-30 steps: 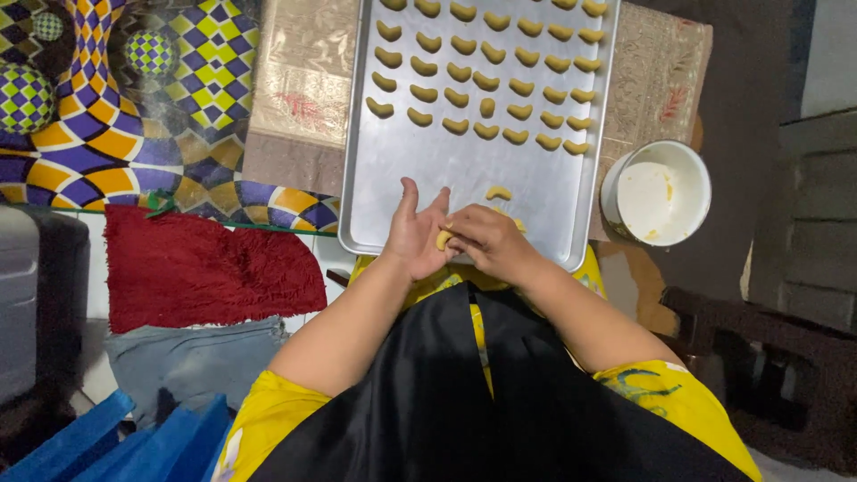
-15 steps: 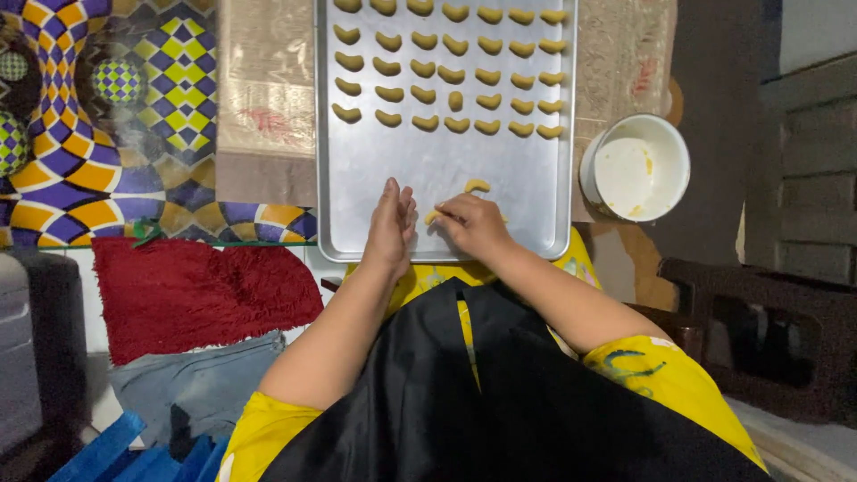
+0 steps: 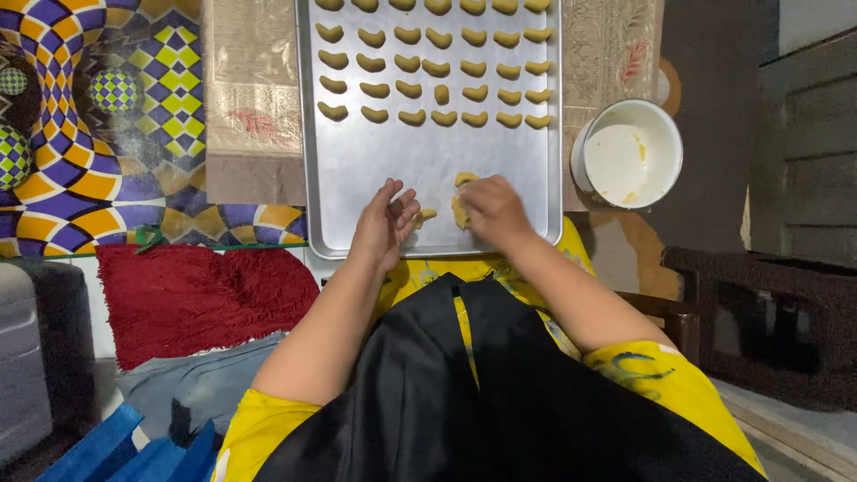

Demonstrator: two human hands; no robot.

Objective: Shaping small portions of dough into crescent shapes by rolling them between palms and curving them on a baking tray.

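A large metal baking tray (image 3: 375,170) lies in front of me, with several rows of small crescent-shaped dough pieces (image 3: 442,67) across its far half. My left hand (image 3: 384,223) rests flat near the tray's front edge, fingers apart, touching a small dough piece (image 3: 427,215) at its fingertips. My right hand (image 3: 491,210) is curled over a lump of yellow dough (image 3: 459,214) on the tray. Another crescent piece (image 3: 465,178) lies just beyond my right hand.
A white bowl (image 3: 629,156) with yellow smears stands right of the tray. A patterned mat (image 3: 98,134) and a beige cloth (image 3: 250,89) lie to the left, a red rug (image 3: 192,295) below them. A dark bench (image 3: 768,312) sits at right.
My hands have drawn slightly apart on the tray's front part, and the view has shifted so the tray sits lower. A shaped crescent now lies beyond my right hand.
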